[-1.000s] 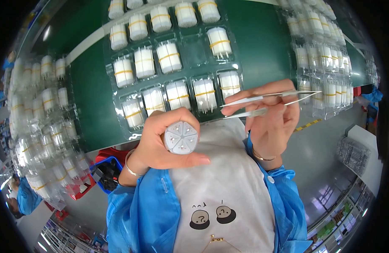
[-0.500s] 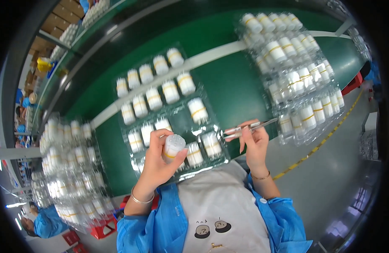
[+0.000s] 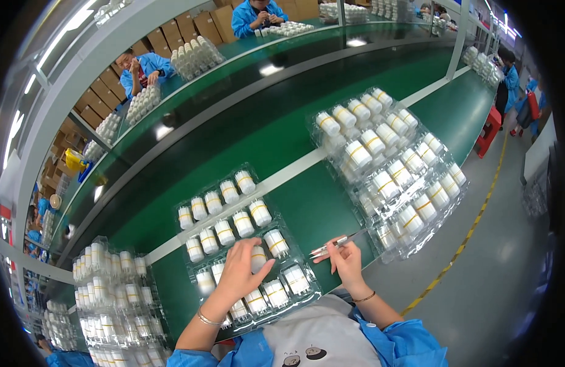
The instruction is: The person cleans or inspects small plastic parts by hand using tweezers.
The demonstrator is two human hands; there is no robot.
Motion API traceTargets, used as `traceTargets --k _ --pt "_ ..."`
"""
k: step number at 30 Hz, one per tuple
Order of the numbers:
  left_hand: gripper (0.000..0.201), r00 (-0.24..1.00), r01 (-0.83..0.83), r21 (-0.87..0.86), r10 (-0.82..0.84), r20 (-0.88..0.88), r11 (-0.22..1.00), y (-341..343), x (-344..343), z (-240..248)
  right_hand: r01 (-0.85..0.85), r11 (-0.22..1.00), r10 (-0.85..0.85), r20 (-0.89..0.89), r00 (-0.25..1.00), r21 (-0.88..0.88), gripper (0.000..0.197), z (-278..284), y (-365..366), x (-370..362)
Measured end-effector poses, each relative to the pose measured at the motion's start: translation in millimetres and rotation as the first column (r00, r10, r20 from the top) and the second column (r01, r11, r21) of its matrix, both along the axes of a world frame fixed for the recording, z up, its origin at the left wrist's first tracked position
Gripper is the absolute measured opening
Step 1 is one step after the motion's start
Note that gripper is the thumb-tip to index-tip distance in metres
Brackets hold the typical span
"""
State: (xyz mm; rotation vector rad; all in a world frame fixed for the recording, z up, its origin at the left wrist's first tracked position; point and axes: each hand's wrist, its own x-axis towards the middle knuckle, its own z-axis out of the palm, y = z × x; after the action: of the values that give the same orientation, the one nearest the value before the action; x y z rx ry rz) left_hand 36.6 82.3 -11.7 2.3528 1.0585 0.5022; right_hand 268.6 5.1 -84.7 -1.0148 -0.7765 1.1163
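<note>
My left hand [image 3: 241,269] is over the middle of a clear plastic tray [image 3: 281,215]. Its fingers and thumb are round a white cylinder [image 3: 258,260] with a yellow band, which sits down in the tray among several like it. The closest neighbour is another banded cylinder [image 3: 276,243], just to the right. Beyond the tray's right edge, my right hand [image 3: 345,262] is closed on slim silver tweezers [image 3: 329,246], held crosswise above the green bench. A thin dark end of them sticks out to the right.
Stacked trays of white cylinders stand at right [image 3: 386,177] and left [image 3: 114,300]. A pale strip [image 3: 295,167] crosses the green bench [image 3: 307,211]. Co-workers in blue sit across the line, beside cartons [image 3: 187,27]. A yellow floor line [image 3: 460,248] runs at right.
My left hand has lowered the cylinder from a tilted hold above the tray into a slot. My right hand keeps the tweezers. The view has tilted up, showing more of the far side.
</note>
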Motion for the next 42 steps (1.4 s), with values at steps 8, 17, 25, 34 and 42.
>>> traceTargets --k 8,17,25,34,42 --pt "0.072 0.992 0.004 0.364 0.044 -0.122 0.931 9.4 14.1 -22.2 0.042 0.999 -0.043 0.042 0.998 0.022 0.015 -2.6 0.5 -8.7" --pt "0.058 0.946 -0.119 0.146 0.068 0.316 0.982 12.4 5.0 -10.9 0.039 0.998 -0.041 0.039 0.998 0.057 0.015 -2.2 0.6 -9.2" --pt "0.072 0.167 0.790 -0.444 0.550 0.819 0.422 -45.0 -50.2 16.3 0.033 0.998 -0.037 0.080 0.996 0.047 0.017 -6.6 -0.6 -9.0" --pt "0.067 0.062 0.783 -0.433 0.638 0.768 0.446 -81.6 -60.4 -16.0 0.037 0.999 -0.035 0.068 0.997 -0.015 0.017 8.6 0.7 -17.8" --pt "0.027 0.543 0.153 -0.404 0.265 0.797 0.902 -95.8 -58.6 -0.1 -0.294 0.955 0.236 0.495 0.836 0.041 0.014 53.7 -22.8 -71.4"
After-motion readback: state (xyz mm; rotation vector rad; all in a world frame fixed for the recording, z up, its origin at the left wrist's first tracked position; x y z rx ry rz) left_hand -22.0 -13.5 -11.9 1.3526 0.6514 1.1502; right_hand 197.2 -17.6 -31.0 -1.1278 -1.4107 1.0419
